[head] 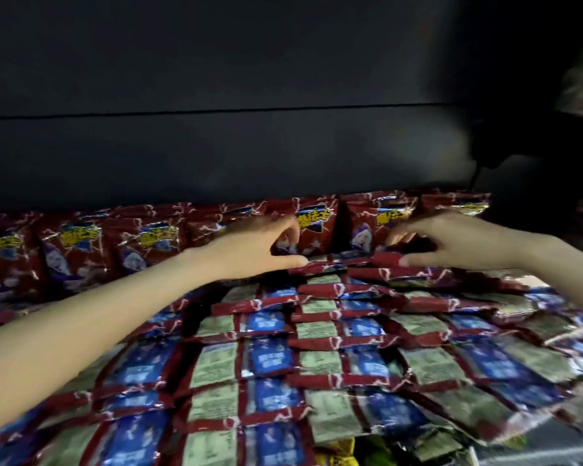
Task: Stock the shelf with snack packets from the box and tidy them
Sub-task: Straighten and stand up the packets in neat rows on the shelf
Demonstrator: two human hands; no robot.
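I saw both bare arms reaching to frame centre. Left hand [266, 245] curled in half-open pinch around upright red snack packet [312, 227] in back row; firm grip unclear. Right hand [451, 242] likewise arched, thumb pressing flat packet stack [367, 264]. Lower frame filled with overlapping packet rows [283, 364], backs up. Dark shelf back panel [216, 79] above.

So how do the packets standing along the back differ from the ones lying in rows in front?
The back-row packets stand upright in a line, while the front packets lie flat, overlapping like shingles. The back-row packets show their fronts, with yellow lettering and a cartoon figure; the front packets show their backs, with pale text panels and blue panels. Both look like the same dark red snack. The left hand and right hand meet where the two groups join.
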